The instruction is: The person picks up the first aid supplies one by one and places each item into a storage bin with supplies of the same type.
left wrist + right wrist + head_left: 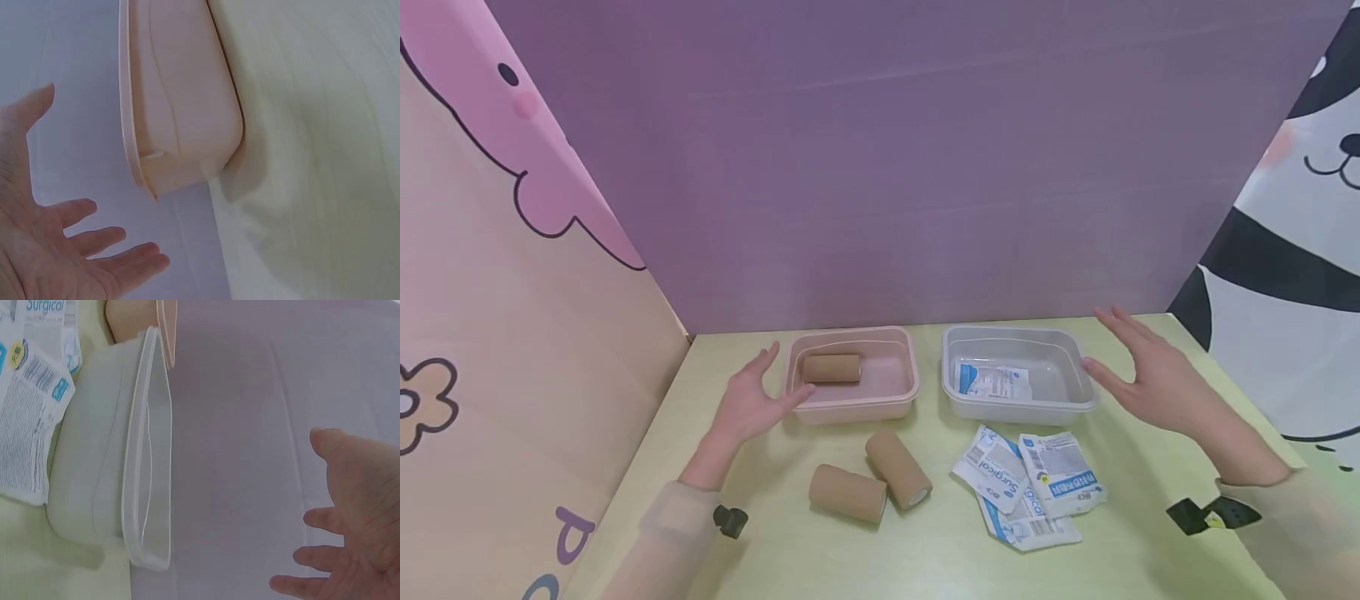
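My left hand (751,402) hovers with spread fingers by the left side of a pink plastic tub (853,411), holding nothing. Inside that tub lies one brown roll (831,368), which looks like a bandage roll. On the other side my right hand (1157,382), also empty with fingers apart, is raised beside a whitish plastic tub (1019,412). That tub contains one white and blue packet (995,382). The right wrist view shows a gap between the right hand (356,531) and the whitish tub (94,450).
Two more brown rolls, one lying flat (847,493) and one slanted (898,469), rest before the pink tub. Several overlapping packets marked "Surgical" (996,468) lie before the whitish tub. A purple panel (925,167) stands behind the pale yellow table (925,558).
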Action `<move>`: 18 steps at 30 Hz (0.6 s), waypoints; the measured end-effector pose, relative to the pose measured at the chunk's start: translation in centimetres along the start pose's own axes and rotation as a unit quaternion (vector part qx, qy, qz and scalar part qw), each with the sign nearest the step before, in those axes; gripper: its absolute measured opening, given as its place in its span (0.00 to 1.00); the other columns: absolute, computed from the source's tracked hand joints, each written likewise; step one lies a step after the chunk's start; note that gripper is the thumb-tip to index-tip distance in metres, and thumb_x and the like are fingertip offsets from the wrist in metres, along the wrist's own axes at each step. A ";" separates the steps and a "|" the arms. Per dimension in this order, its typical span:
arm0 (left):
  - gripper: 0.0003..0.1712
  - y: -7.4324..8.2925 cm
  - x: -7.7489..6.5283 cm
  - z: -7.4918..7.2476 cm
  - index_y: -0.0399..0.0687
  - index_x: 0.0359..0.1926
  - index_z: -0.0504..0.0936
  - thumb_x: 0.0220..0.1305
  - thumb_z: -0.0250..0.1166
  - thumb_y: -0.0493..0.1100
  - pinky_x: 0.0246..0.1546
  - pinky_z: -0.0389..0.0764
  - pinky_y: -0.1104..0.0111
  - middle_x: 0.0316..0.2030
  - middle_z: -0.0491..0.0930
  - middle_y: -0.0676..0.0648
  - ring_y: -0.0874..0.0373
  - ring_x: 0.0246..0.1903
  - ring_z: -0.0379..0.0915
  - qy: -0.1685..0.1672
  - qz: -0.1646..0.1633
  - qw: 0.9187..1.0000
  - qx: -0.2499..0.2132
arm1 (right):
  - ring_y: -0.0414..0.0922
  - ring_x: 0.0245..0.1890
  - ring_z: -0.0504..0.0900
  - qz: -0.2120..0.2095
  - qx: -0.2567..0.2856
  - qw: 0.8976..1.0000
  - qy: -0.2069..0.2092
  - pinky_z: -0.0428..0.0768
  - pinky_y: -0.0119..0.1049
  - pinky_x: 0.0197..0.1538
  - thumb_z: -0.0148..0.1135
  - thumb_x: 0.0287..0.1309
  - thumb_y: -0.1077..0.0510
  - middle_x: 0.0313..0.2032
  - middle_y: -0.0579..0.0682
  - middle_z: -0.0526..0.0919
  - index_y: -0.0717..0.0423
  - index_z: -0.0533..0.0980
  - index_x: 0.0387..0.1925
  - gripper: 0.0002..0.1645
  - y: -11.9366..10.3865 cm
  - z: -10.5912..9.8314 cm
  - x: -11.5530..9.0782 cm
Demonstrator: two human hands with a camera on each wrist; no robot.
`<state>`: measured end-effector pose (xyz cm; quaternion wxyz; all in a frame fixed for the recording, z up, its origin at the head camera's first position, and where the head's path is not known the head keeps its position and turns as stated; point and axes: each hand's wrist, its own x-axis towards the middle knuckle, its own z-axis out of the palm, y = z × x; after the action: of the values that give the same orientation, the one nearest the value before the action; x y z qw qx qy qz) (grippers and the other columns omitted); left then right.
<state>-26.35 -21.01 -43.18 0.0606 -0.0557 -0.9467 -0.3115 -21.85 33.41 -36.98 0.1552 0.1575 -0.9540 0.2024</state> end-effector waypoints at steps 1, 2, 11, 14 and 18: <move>0.62 0.0 0.0 0.1 0.47 0.85 0.57 0.62 0.70 0.72 0.77 0.66 0.41 0.81 0.61 0.35 0.34 0.80 0.58 -0.002 -0.002 1.000 -0.002 | 0.80 0.72 0.65 -0.003 0.001 1.000 0.001 0.67 0.81 0.64 0.68 0.71 0.48 0.78 0.76 0.60 0.62 0.59 0.81 0.48 -0.2 0.0 0.1; 0.62 0.0 0.1 0.2 0.46 0.84 0.57 0.62 0.70 0.72 0.77 0.66 0.41 0.81 0.62 0.36 0.34 0.80 0.58 -0.002 -0.003 1.000 -0.003 | 0.79 0.72 0.65 -0.007 0.001 1.000 0.002 0.68 0.80 0.64 0.69 0.70 0.49 0.78 0.75 0.61 0.62 0.60 0.81 0.47 -0.5 0.1 0.1; 0.61 -0.3 0.7 1.2 0.43 0.83 0.59 0.63 0.71 0.70 0.75 0.70 0.43 0.78 0.66 0.33 0.34 0.77 0.63 0.004 0.004 1.000 -0.007 | 0.76 0.72 0.69 -0.028 0.008 1.000 0.005 0.71 0.77 0.64 0.71 0.69 0.49 0.77 0.72 0.64 0.62 0.62 0.80 0.47 -2.4 0.8 0.8; 0.61 -0.3 0.9 1.4 0.42 0.83 0.59 0.62 0.72 0.70 0.75 0.70 0.44 0.77 0.67 0.33 0.34 0.77 0.64 0.003 0.002 1.000 -0.011 | 0.76 0.71 0.70 -0.035 0.011 0.999 0.006 0.72 0.76 0.65 0.71 0.68 0.49 0.77 0.71 0.65 0.61 0.63 0.79 0.47 -2.9 1.1 1.1; 0.61 -0.2 1.1 1.6 0.40 0.83 0.60 0.61 0.72 0.69 0.75 0.71 0.45 0.77 0.68 0.32 0.35 0.77 0.65 -0.002 -0.002 1.000 -0.016 | 0.74 0.71 0.71 -0.044 0.014 0.999 0.004 0.73 0.74 0.65 0.72 0.68 0.49 0.77 0.70 0.67 0.61 0.64 0.79 0.46 -3.6 1.5 1.4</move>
<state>-27.61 -20.17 -44.37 0.0572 -0.0550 -0.9420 -0.3262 -22.13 29.31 -36.54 0.1660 0.2003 -0.9426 0.2091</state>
